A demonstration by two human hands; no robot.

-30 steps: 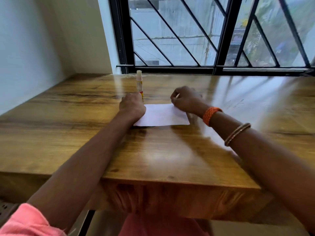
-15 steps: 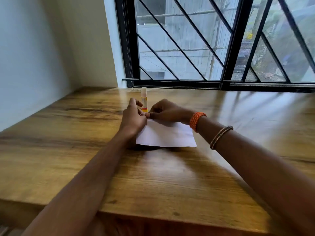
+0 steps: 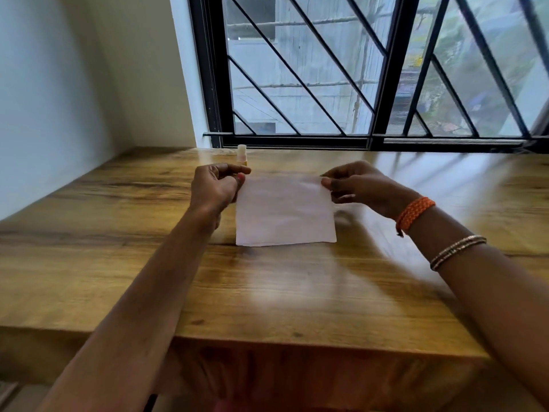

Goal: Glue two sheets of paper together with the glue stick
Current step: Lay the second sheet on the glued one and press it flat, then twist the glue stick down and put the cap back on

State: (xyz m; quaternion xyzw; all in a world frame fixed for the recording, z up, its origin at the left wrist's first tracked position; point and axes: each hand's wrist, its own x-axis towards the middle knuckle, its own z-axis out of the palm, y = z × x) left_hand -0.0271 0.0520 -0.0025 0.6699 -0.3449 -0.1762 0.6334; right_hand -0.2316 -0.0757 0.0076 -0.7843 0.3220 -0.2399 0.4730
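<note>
Here, a white sheet of paper (image 3: 285,212) is seen as a plain, unmarked rectangle, slightly blurred, with faint creases across its face. Whether one sheet or two stacked sheets are held cannot be told. Its far edge is raised and its near edge is set on, or just above, the wooden surface (image 3: 297,292), so the sheet is tilted toward the viewer. Its long axis is laid left to right, parallel to the window (image 3: 371,84).

The far left corner is pinched between thumb and fingers of the left hand (image 3: 217,188), the other fingers being curled. The far right corner is pinched by the right hand (image 3: 356,188) in the same manner. An orange braided band (image 3: 414,215) and thin metal bangles (image 3: 457,251) are worn on the right wrist.

A glue stick (image 3: 242,154) is stood upright beyond the left hand, near the window frame, its pale cap pointed up and its lower part hidden by the fingers.
</note>
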